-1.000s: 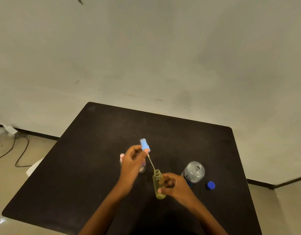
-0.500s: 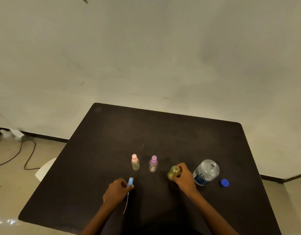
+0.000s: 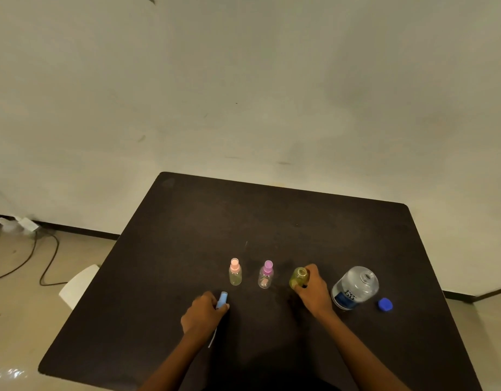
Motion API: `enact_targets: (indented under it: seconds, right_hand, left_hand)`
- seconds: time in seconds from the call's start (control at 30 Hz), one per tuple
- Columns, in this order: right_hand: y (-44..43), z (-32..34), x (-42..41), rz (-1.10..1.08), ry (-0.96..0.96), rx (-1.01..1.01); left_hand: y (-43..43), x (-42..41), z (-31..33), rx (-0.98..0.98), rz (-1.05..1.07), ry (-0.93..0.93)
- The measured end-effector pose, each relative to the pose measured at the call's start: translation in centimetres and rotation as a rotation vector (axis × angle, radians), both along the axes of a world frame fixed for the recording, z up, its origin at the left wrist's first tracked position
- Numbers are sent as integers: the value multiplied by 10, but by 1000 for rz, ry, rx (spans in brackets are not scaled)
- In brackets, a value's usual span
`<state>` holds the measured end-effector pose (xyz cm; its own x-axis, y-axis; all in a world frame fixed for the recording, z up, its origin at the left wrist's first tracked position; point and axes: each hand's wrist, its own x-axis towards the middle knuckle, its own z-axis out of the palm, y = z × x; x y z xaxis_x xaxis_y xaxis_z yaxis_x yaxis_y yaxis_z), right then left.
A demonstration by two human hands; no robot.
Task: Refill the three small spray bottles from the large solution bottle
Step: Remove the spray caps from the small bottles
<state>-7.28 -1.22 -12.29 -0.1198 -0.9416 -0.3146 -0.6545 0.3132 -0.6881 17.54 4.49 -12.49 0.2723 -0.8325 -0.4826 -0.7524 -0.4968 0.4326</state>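
Right hand (image 3: 314, 292) is gripping the open green bottle (image 3: 299, 277) standing on the table (image 3: 300, 221), just beside the big uncapped bottle (image 3: 355, 287). Left hand (image 3: 202, 313) is pinching the blue sprayer top (image 3: 222, 299) near the pink-capped bottle (image 3: 235, 273) and purple-capped bottle (image 3: 266, 276).

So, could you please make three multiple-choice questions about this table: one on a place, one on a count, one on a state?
1. Where is the blue cap?
A) right of the large bottle
B) screwed on it
C) inside it

2. How many small bottles carry a spray top?
A) one
B) two
C) three

3. The green bottle in the right hand is:
A) open
B) closed
C) lying on its side

Answers:
1 A: the cap lies on the table, just right of that bottle.
2 B: only the pink-topped bottle and the purple-topped bottle have one.
3 A: its neck is bare, and the left hand holds a blue spray top.
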Motion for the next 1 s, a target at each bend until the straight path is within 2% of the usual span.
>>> enact_targets:
  seconds: [0.23,0.3,0.37,0.43,0.5,0.6,0.67,0.77,0.87,1.0]
  right_hand:
    - [4,10,1,0,13,16]
    - [8,26,6,15,99,-96]
    - [13,44,15,21,221,-323]
    - [20,56,28,-11,171,-454]
    - [25,59,41,-26,0,-377]
    - [20,53,57,-68,-235,-80]
    - [15,46,65,-90,-308,76]
    - [9,34,75,-83,-292,127]
    - [8,33,78,-54,-216,92]
    - [12,43,67,15,-220,88]
  left_hand:
    - [-4,6,-2,6,82,120]
    - [-6,8,-2,-14,124,178]
    - [-6,10,1,-54,173,218]
    - [-7,12,3,-91,219,255]
    - [-8,12,7,-116,250,291]
    - [-10,11,10,-168,295,343]
    - [-9,10,14,-212,318,371]
    - [-10,8,15,-238,347,412]
    - [-8,5,18,-262,421,434]
    - [-5,-2,32,-410,581,339]
